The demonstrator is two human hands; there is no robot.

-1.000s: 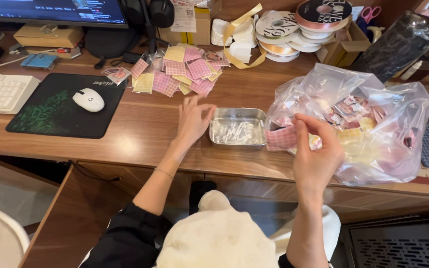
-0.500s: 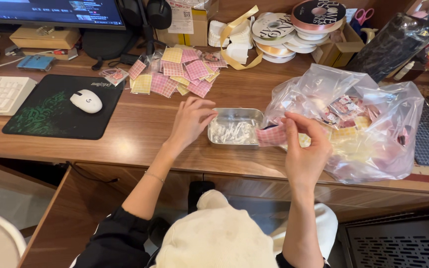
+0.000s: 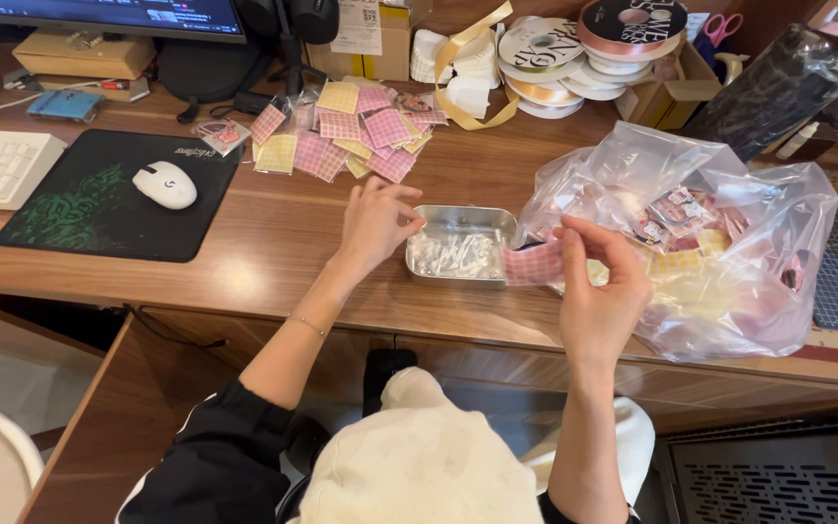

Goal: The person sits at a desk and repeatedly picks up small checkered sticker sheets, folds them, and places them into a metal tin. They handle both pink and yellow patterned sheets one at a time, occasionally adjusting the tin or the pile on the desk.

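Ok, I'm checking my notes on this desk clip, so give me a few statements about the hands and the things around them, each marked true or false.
1. The right hand holds a pink checked packet. True.
2. The left hand rests on the white mouse. False: it is at the left edge of the metal tray; the mouse lies untouched on the black mouse pad.
3. A clear plastic bag of small packets lies right of the tray. True.
4. The metal tray is heaped with pink squares. False: it holds small clear bits; the pile of pink and yellow squares lies behind it on the desk.
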